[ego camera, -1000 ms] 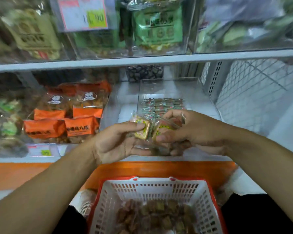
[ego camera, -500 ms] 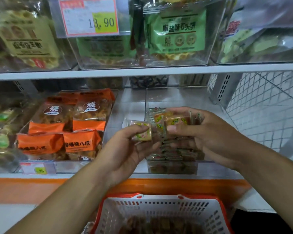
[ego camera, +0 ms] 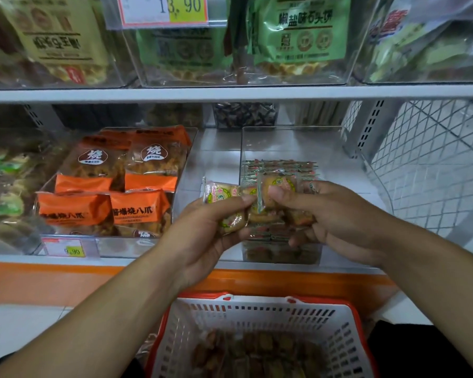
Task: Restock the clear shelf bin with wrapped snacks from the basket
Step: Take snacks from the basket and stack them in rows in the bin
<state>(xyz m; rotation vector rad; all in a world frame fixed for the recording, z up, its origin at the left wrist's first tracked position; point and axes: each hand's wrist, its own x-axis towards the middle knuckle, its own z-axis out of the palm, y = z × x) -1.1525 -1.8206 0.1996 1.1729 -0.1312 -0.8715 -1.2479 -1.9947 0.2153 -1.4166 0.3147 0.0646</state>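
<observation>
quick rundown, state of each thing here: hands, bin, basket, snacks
left hand: grips wrapped snacks, raised in front of the shelf
right hand: grips several wrapped snacks, raised over the bin
clear shelf bin: open-topped, partly filled, rows of snacks inside
basket: below the hands, snacks across its bottom
orange packs: stacked in the neighbouring bin

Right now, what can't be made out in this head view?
- Count of snacks in the right hand: its fingers cover them.
- Fill of the clear bin: both hands block its front.
- Basket contents: blurred, cut off by the bottom edge.
- Lower price tag: first digit too blurred.
- Left hand snacks: print too small.
</observation>
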